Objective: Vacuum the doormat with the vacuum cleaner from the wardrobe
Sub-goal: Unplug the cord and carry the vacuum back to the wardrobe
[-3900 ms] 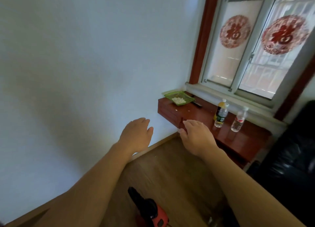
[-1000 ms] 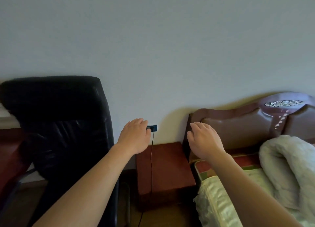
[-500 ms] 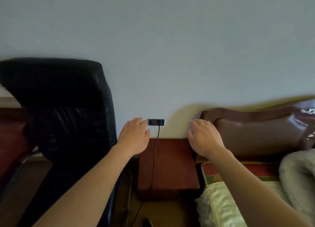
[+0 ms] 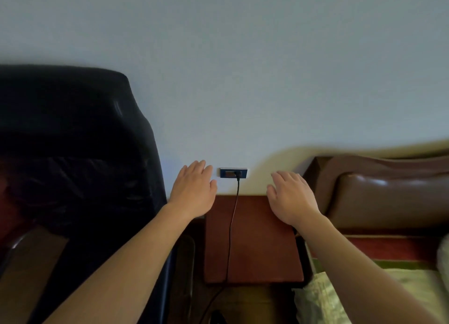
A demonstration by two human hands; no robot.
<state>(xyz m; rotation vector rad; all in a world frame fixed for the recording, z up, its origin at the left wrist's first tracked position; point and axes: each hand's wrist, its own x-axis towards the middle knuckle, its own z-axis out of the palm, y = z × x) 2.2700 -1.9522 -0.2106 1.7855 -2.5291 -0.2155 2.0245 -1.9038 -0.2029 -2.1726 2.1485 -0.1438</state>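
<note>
View has swung off the window corner onto this wall, and over the last half second the socket has drifted from beside my left fingertips to midway between both hands. State: left hand and right hand are flat, fingers relaxed, palms down, holding nothing. They hover either side of the socket, touching neither it nor the plug. Black cord runs from the plug straight down across the nightstand top, over its front edge and off toward the floor. Risks, my read: the cord bends over that front edge, so a tug from the far end can snag there or on the chair base just left, then load the plug sideways until it pops out. Can't tell if the plug is fully seated. Reach to the doormat is unknown too; if short, the cord goes taut mid-pass. Slack on the floor is a trip hazard. As for the vacuum cleaner: not in frame, only what I take to be its cord shows. Dark shape at the bottom edge near the cord could be part of it; can't tell. No doormat in view either.
</note>
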